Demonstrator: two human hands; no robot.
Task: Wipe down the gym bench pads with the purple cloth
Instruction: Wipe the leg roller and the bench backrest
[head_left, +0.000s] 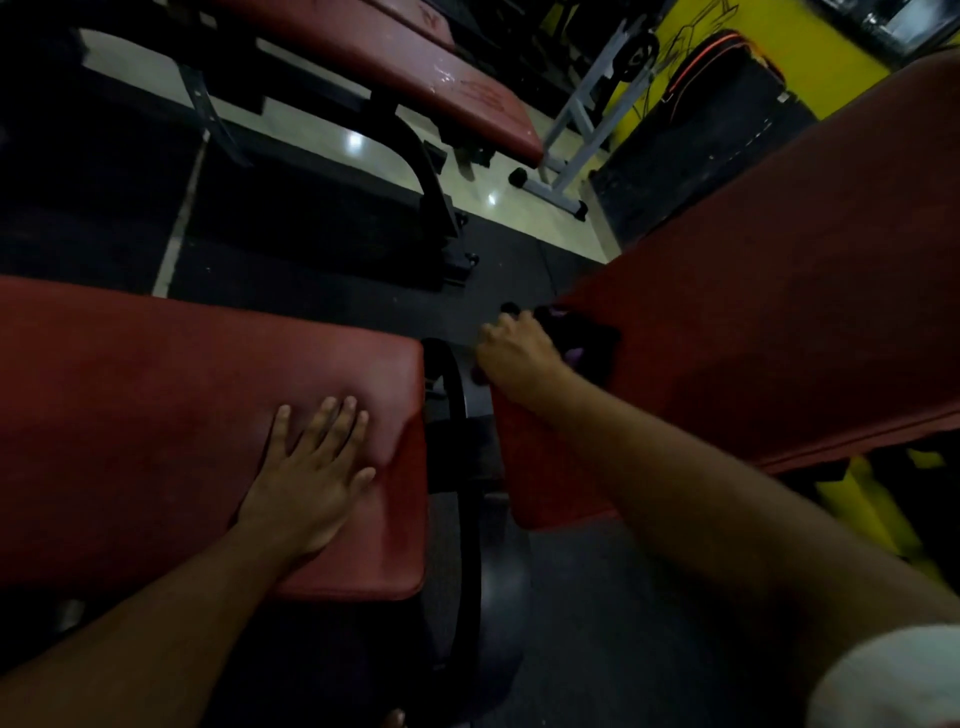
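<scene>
White sleeve (893, 680) of mine sits at the near right corner, with my right forearm running up from it toward the middle. Near left, my left hand (311, 478) lies flat on the red seat pad (156, 415), fingers straight and spread, fingertips close to the pad's right edge, holding nothing. That pad ends in a rounded corner on its near right, and just past the edge a black curved frame bar (457, 441) drops through the narrow gap between the two pads. Dark floor shows in this gap below, giving only a slim channel beside my forearm.

Farther on, my right hand (514, 353) is curled at the lower left corner of the tilted red back pad (779, 291), gripping the purple cloth (574, 356); the cloth is dim here, only small purple patches showing beside my knuckles, pressed against the pad's corner. The back pad rises away to the far right, its long lower edge running along the right side.

Beyond the gap, black floor mats (311, 228) and a pale tiled strip (332, 135) lie open. Another red bench (415, 67) stands at the far side, a grey metal stand (566, 156) to its right, and a yellow wall (800, 57) at the far right.
</scene>
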